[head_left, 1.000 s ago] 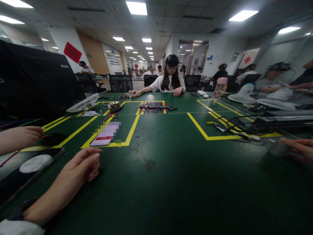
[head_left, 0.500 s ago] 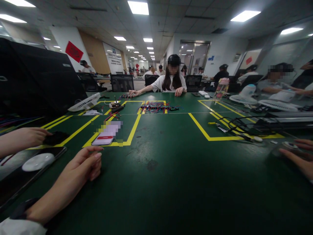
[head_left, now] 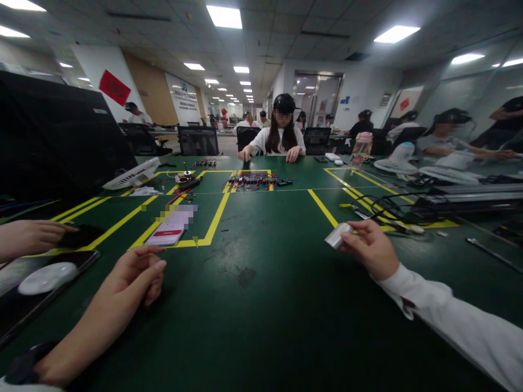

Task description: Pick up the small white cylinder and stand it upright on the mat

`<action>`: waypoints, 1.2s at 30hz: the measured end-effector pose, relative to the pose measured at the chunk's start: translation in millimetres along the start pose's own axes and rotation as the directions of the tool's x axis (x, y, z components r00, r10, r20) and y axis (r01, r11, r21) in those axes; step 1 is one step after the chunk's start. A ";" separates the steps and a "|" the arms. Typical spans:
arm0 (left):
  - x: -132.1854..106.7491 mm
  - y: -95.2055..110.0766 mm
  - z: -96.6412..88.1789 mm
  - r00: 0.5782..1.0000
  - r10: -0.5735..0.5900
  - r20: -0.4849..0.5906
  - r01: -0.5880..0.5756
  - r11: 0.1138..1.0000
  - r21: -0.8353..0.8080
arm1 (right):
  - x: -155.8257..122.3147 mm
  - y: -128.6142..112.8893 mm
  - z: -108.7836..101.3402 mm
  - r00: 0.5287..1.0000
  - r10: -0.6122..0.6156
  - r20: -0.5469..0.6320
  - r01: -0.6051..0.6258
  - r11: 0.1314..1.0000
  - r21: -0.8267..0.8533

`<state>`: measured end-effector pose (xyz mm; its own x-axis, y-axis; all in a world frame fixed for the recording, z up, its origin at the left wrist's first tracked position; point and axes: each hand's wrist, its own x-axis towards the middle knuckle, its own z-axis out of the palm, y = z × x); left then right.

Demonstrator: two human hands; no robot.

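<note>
My right hand (head_left: pixel 371 245) holds a short silver cylinder (head_left: pixel 338 236) between thumb and fingers, tilted, in front of the right yellow tape outline. The cylinder looks like shiny metal; its exact kind I cannot make out. My left hand (head_left: pixel 137 277) rests on the green table, with the index finger and thumb reaching forward and the other fingers loosely curled. Nothing shows in it. Just beyond its fingertips lies a phone (head_left: pixel 169 226) with a pale, partly blurred screen and a red bar.
A co-worker's hand (head_left: pixel 30 239) rests by a dark object at the left. White mouse (head_left: pixel 48 277) is near my left forearm. Bundled wires (head_left: pixel 259 181) lie mid-table; black cables (head_left: pixel 382 215) and metal bars (head_left: pixel 469 198) lie right. Another person (head_left: pixel 281 136) sits opposite.
My right hand has come in from the right edge toward the middle, bringing the silver cylinder. My left hand keeps its pose. The person opposite has drawn one arm in from the small parts.
</note>
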<state>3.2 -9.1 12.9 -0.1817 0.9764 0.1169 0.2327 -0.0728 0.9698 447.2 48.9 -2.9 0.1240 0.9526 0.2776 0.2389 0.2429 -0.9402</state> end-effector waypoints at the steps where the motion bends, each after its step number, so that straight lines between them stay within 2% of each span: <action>1: -1.9 1.5 2.7 0.999 0.051 -0.009 -0.050 0.998 0.043 | -4.3 -3.8 20.9 0.993 0.041 0.107 -0.049 0.996 0.073; 3: -6.6 5.6 11.1 0.988 0.151 -0.011 -0.149 0.985 0.084 | -14.3 -13.7 57.0 0.957 0.081 0.280 -0.130 0.978 0.165; 5: -11.7 10.8 23.8 0.971 0.228 0.072 -0.234 0.968 0.094 | -23.5 -24.8 84.2 0.896 0.101 0.432 -0.237 0.933 0.272; 6: -14.0 13.3 31.6 0.962 0.237 0.136 -0.251 0.962 0.104 | -27.2 -30.1 94.3 0.851 0.119 0.512 -0.330 0.880 0.342; 7: -16.0 15.5 40.3 0.949 0.256 0.184 -0.277 0.956 0.100 | -30.1 -34.9 102.2 0.794 0.140 0.592 -0.444 0.798 0.408; 9: -18.8 18.9 60.0 0.915 0.302 0.268 -0.333 0.939 0.080 | -33.5 -42.0 112.5 0.672 0.175 0.720 -0.663 0.576 0.479; 10: -19.4 20.2 70.8 0.900 0.321 0.295 -0.353 0.934 0.061 | -34.2 -44.2 115.4 0.626 0.192 0.756 -0.732 0.478 0.485; 11: -19.6 21.5 81.9 0.886 0.351 0.303 -0.377 0.926 0.030 | -34.6 -45.7 117.4 0.603 0.211 0.769 -0.767 0.420 0.486; 13: -18.4 25.1 103.9 0.859 0.386 0.335 -0.412 0.911 0.006 | -35.1 -46.6 119.5 0.598 0.238 0.765 -0.785 0.369 0.498; 16: -14.0 33.8 130.4 0.790 0.515 0.333 -0.545 0.838 -0.001 | -36.9 -44.6 120.9 0.643 0.261 0.720 -0.754 0.385 0.533; 18: -10.3 38.8 140.0 0.766 0.542 0.345 -0.585 0.811 0.025 | -38.6 -42.1 121.3 0.685 0.279 0.673 -0.717 0.425 0.553; 23: -4.3 36.3 140.0 0.867 0.399 0.299 -0.446 0.889 0.107 | -41.1 -36.8 121.2 0.820 0.275 0.501 -0.553 0.605 0.573; 26: -3.6 33.2 137.6 0.887 0.334 0.319 -0.383 0.918 0.104 | -40.4 -36.8 119.8 0.916 0.183 0.358 -0.356 0.783 0.510; 28: -3.8 33.7 137.9 0.885 0.331 0.326 -0.382 0.918 0.104 | -39.5 -38.5 117.7 0.962 0.012 0.271 -0.127 0.903 0.411; 29: -4.0 34.4 138.5 0.882 0.338 0.330 -0.389 0.915 0.103 | -38.9 -39.5 116.3 0.961 -0.117 0.249 0.027 0.941 0.338; 30: -4.2 35.2 139.0 0.876 0.345 0.337 -0.396 0.913 0.096 | -38.3 -40.5 114.9 0.937 -0.252 0.241 0.189 0.948 0.257; 32: -4.9 36.6 140.0 0.861 0.349 0.370 -0.394 0.917 0.053 | -37.0 -41.6 112.3 0.848 -0.459 0.266 0.450 0.888 0.096; 34: -5.9 36.8 140.3 0.842 0.343 0.416 -0.372 0.928 -0.012 | -36.2 -40.8 110.7 0.787 -0.528 0.318 0.559 0.829 -0.007; 36: -6.4 35.6 139.9 0.822 0.335 0.461 -0.347 0.936 -0.062 | -35.6 -38.7 110.1 0.775 -0.517 0.363 0.571 0.819 -0.051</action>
<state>146.3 10.6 16.8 0.3695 0.8716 0.3220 0.2215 -0.4192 0.8805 327.5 25.7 1.9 -0.3769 0.6791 0.6299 0.3156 0.7335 -0.6019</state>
